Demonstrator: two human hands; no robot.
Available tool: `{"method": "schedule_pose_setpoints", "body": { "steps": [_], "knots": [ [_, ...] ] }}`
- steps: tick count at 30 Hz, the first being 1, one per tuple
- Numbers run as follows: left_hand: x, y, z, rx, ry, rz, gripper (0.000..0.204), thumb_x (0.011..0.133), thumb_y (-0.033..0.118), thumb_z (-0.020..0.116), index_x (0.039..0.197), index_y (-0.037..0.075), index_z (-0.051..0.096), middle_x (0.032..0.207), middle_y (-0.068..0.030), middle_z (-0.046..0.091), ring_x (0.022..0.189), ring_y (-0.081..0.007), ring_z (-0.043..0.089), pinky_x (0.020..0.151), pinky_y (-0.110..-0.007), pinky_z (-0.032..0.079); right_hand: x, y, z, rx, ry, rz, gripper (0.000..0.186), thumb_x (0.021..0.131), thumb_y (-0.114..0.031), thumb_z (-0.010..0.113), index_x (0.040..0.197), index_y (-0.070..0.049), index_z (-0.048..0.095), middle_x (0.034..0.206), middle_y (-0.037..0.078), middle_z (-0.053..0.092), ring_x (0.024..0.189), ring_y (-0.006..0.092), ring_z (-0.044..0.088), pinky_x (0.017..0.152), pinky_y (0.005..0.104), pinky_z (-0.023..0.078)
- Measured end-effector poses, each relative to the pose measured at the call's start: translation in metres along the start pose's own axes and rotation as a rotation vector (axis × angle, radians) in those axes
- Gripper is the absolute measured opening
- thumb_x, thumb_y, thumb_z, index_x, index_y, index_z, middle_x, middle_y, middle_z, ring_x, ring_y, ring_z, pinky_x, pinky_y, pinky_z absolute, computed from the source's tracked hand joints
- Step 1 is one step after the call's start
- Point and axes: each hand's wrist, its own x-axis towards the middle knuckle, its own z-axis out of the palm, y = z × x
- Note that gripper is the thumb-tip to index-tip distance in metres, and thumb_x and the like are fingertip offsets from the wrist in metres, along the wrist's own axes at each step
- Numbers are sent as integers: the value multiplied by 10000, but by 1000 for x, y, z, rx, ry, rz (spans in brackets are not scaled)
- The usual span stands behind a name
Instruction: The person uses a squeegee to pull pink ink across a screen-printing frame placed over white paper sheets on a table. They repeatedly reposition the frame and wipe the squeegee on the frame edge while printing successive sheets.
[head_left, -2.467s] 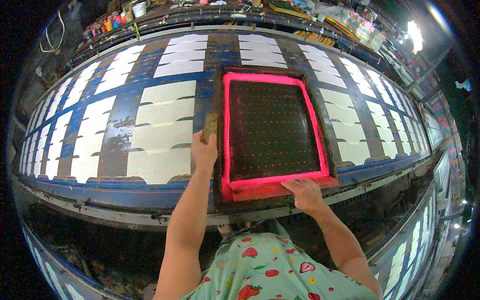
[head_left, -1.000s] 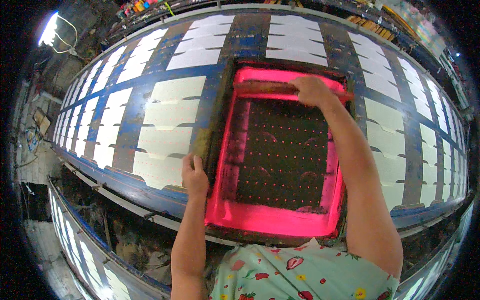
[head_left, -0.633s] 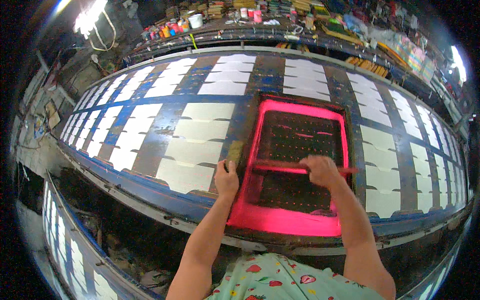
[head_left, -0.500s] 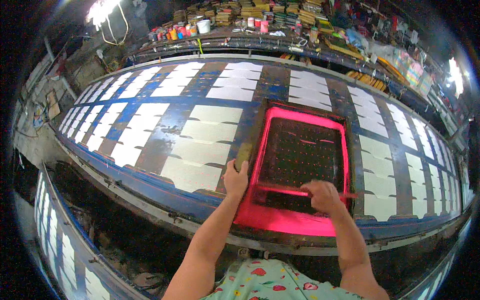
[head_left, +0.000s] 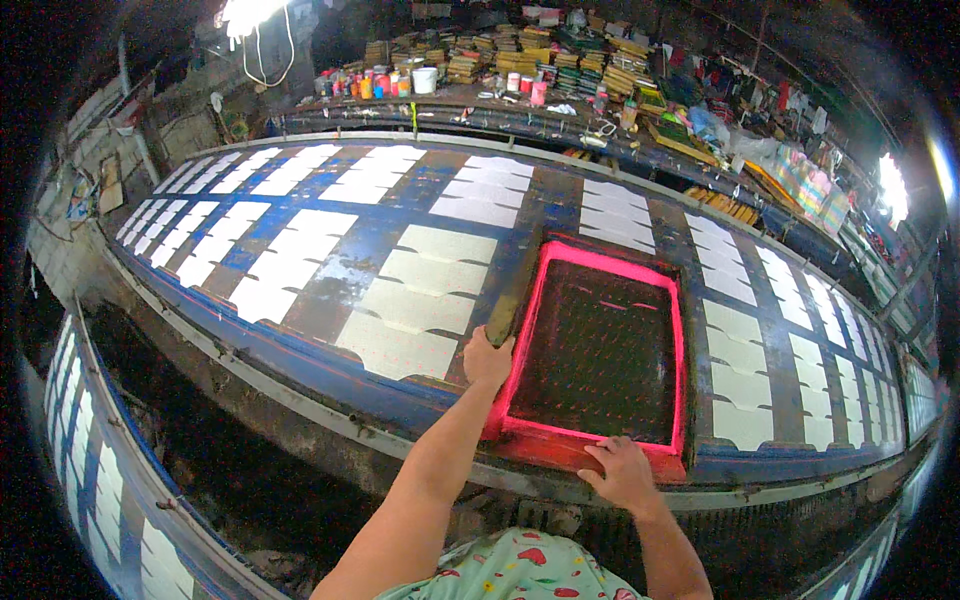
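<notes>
Near the front edge of a long table [head_left: 556,195], between columns of white paper [head_left: 425,300], lies a dark printing frame [head_left: 687,340], and both hands are at it. Half a second ago the red bar [head_left: 560,450] crossed the lower part of the dark mesh [head_left: 600,350], with a broad pool of pink paint on its near side; now it lies along the frame's near end, where that pool showed, and a thin pink strip runs beside it. The right hand [head_left: 624,472] has come down with the bar and lies over it, fingertips at the far edge and thumb spread apart; how tightly it grips, I cannot tell. The left hand [head_left: 488,358] is where it was, closed narrowly around a yellowish block [head_left: 503,318] at the frame's left side. Bright, wet-looking pink rims the mesh, which is smooth, almost black and dotted in rows, with a few short pink streaks near its far end. The paper pieces have curved notches along their edges, and the nearest ones carry faint pink dots. Scuffed blue and brown patches cover the tabletop, glossy in places. Strawberries pattern the pale green cloth [head_left: 530,560] below.
</notes>
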Motion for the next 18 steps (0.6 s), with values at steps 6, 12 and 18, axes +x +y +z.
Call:
{"method": "schedule_pose_setpoints", "body": {
  "steps": [6,12,18],
  "knots": [
    [5,-13,9,-22,66,144,608,849,416,917,1273,27,720,1154,-251,791,1112,-458,749,982,-527,581,-27,16,18,45,23,-17,492,956,-486,813,1275,-112,797,1294,139,785,1217,352,735,1046,540,564],
    [20,-40,25,84,134,193,630,868,359,914,1301,-55,722,1221,-273,768,1170,-462,720,1053,-510,549,-77,89,-10,325,227,-70,334,951,-320,842,1212,-117,792,1198,88,801,1135,319,750,1031,493,577],
    [30,-37,23,72,102,106,568,855,345,956,1175,-81,759,1118,-208,800,1007,-377,742,922,-494,560,-123,194,-17,332,440,401,329,927,-169,840,1239,-94,771,1364,167,725,1286,384,661,1094,518,547]
  ]
}}
